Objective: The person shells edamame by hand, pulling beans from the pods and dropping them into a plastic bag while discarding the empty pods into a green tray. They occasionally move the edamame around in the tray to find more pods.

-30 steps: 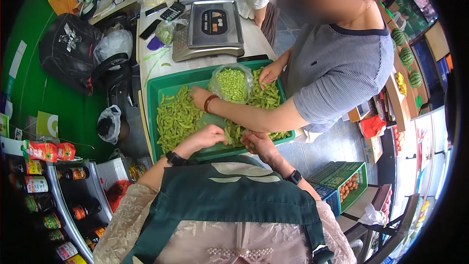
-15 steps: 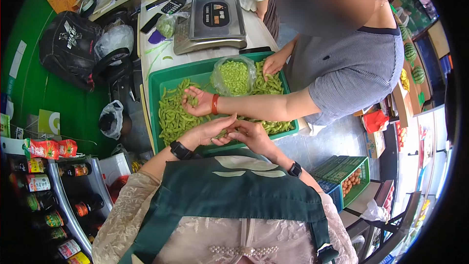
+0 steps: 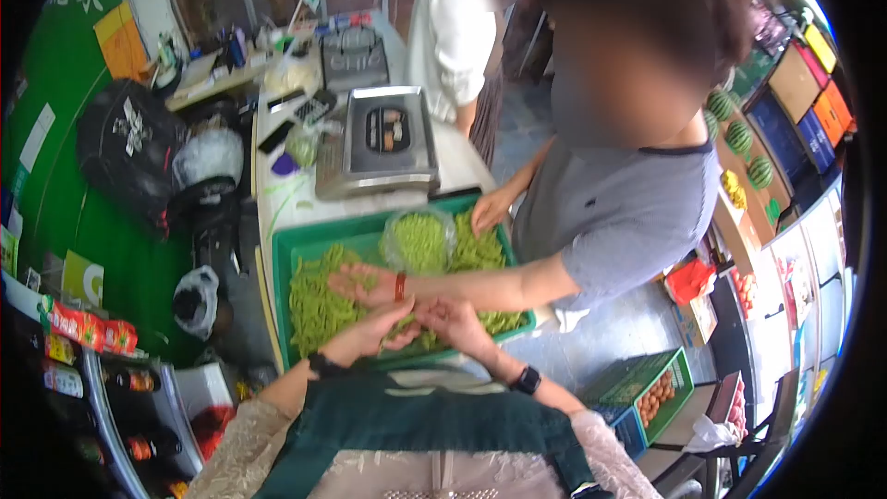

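Observation:
A green tray [image 3: 319, 237] holds heaps of edamame pods [image 3: 314, 314]. In it sits a clear plastic bag of shelled green beans [image 3: 418, 242]. My left hand [image 3: 377, 328] is half curled, palm up, over the tray's near side, around green pods partly hidden by the fingers. Close beside it my right hand [image 3: 455, 325] has its fingers pinched together; what they hold is too blurred to tell. A co-worker's hand [image 3: 365, 283], with a red wristband, stretches over the pods just beyond my hands. The co-worker's other hand [image 3: 492, 211] touches pods at the far right corner.
A metal scale [image 3: 388, 143] stands on the table beyond the tray. The co-worker in a grey shirt [image 3: 619, 222] leans in from the right. Another person in white [image 3: 453, 37] stands behind the table. Green crates [image 3: 637, 383], one with eggs, are on the floor at right.
My view has tilted up, showing more of the room and the co-worker's head. My hands stay close together over the tray. The co-worker's hand over the pods has opened flatter.

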A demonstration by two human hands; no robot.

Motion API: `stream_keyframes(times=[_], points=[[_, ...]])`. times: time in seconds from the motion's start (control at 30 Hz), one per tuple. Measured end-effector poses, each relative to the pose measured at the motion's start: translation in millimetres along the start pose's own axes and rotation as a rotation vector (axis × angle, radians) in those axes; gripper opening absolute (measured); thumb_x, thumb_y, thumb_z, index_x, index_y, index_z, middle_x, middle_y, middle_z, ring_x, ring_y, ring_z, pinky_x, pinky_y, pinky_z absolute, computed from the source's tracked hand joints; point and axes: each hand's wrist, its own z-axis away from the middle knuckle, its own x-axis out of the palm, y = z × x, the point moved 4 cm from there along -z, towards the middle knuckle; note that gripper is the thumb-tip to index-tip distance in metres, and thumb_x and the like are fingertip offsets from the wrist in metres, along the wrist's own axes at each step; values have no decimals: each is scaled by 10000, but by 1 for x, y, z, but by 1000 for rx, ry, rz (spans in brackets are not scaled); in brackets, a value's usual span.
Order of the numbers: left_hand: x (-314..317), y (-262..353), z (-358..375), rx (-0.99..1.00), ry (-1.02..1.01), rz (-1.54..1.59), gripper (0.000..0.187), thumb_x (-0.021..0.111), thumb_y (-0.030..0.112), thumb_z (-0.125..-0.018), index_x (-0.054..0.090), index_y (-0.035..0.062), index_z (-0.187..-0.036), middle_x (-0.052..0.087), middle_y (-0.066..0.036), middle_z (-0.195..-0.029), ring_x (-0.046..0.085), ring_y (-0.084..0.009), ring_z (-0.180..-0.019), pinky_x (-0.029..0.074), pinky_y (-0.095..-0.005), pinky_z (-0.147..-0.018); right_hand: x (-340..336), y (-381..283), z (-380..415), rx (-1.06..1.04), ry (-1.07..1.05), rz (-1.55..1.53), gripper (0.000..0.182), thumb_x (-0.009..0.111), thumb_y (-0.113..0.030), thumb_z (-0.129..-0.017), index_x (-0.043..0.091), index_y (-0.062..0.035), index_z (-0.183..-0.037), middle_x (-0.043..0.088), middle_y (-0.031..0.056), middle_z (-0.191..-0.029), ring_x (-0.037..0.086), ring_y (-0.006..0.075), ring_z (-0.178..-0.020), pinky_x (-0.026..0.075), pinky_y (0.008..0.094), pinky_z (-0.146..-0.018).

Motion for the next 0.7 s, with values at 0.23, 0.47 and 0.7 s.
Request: stream_keyframes(times=[0.23, 0.47, 0.7], points=[[4, 14, 15, 179, 78, -96, 241, 520, 286, -946, 569, 59, -883, 400, 61, -578, 334, -36, -437, 194, -201, -387, -8, -3, 8, 3, 93, 126, 116, 589, -168, -913, 629, -66, -951, 551, -72, -704, 426, 5, -583, 342, 189, -477], [23, 32, 25, 152, 9, -275, 316, 461, 338, -973, 547, 53, -867, 320, 78, -596, 273, -27, -458, 189, -188, -418, 3, -31, 14, 112, -154, 203, 256, 497, -283, -966, 627, -63, -973, 431, -73, -605, 388, 24, -557, 318, 198, -487], [42, 32, 22, 111, 47, 120, 358, 448, 359, -973, 524, 23, -877, 319, 57, -609, 279, -52, -474, 207, -207, -408, -3, -35, 7, -387, 153, 783, 128, 617, -139, -869, 628, -23, -923, 619, 146, -721, 615, 239, -671, 474, 339, -584]])
